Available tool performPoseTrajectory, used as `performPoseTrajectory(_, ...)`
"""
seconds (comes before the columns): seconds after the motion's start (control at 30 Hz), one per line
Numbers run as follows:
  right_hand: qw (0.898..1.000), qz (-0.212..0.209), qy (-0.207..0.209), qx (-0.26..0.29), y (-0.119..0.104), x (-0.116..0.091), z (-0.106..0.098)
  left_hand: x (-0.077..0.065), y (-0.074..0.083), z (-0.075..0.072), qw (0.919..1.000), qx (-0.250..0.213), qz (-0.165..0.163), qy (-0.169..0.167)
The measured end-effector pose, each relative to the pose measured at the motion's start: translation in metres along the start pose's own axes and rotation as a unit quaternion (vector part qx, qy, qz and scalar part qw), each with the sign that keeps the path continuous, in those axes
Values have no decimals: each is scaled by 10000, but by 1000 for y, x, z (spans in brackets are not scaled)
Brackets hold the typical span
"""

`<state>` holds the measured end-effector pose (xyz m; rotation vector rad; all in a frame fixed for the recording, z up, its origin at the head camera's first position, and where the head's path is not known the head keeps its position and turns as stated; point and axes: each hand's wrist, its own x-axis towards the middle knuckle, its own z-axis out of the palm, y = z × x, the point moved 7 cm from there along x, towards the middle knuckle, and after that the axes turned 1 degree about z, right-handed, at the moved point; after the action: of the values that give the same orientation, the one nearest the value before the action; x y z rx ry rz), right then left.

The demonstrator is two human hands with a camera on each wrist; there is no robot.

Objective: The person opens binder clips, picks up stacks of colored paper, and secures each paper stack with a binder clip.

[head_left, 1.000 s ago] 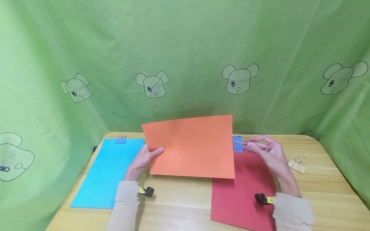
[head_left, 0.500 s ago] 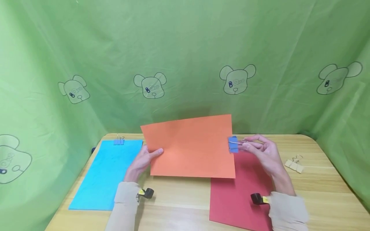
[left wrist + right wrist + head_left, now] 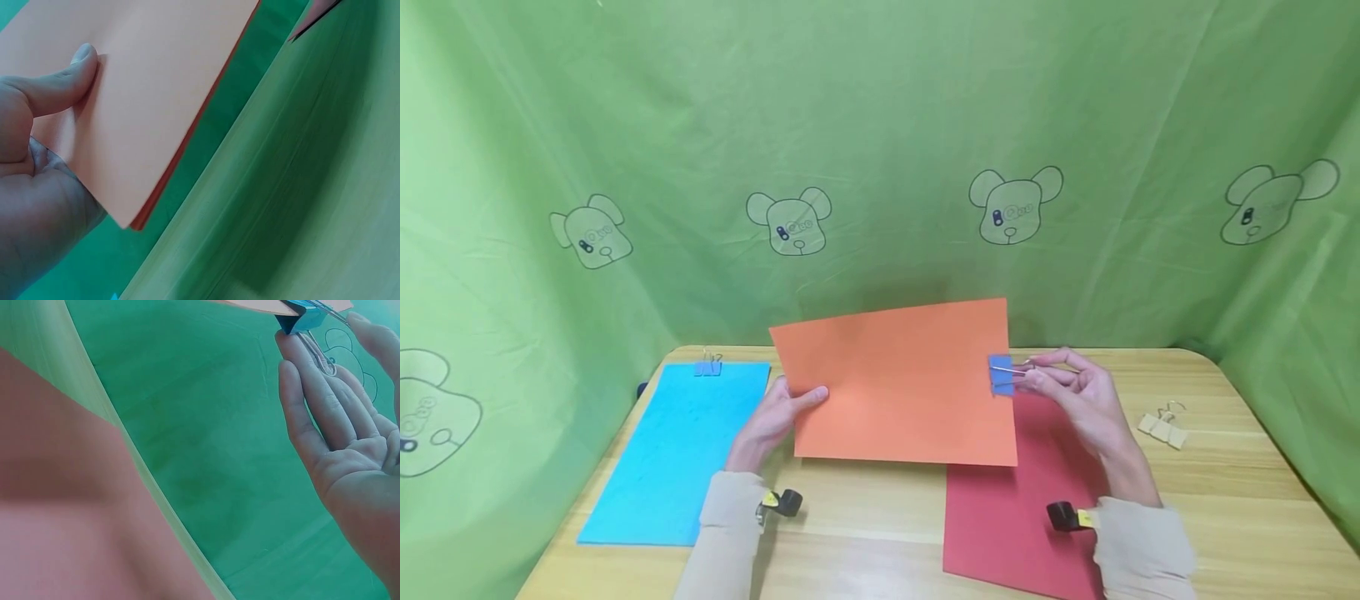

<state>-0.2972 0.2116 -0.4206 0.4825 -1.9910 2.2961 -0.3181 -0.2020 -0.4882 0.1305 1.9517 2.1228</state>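
A stack of orange paper (image 3: 895,387) is held up above the table, its broad face toward me. My left hand (image 3: 775,417) grips its left edge, thumb on the front face and fingers behind; the left wrist view shows the layered edge of the stack (image 3: 181,144). At the right edge sits a blue binder clip (image 3: 1001,376), its body overlapping the paper. My right hand (image 3: 1078,400) pinches the clip's wire handles between thumb and fingers. In the right wrist view the clip (image 3: 306,319) is seen from below, at the paper's edge.
Blue paper (image 3: 670,458) with a binder clip (image 3: 707,367) on its top edge lies at the left of the wooden table (image 3: 865,533). Red paper (image 3: 1015,525) lies under the right arm. A cream binder clip (image 3: 1163,429) rests farther right. A green curtain (image 3: 880,125) surrounds the table.
The blue clip in my right hand has moved left, from the orange paper's right edge to overlapping the paper. My left hand keeps its grip, and the paper has shifted slightly right.
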Motion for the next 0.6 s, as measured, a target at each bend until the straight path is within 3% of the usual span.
performPoseTrajectory(0.4,9999,-80,-62,76,-1,0,3,-1,1,1,10000,-59,44,-42)
performPoseTrajectory(0.6,9999,80,-87,79,0,-1,3,-1,0,1,10000,-21,-2,-73)
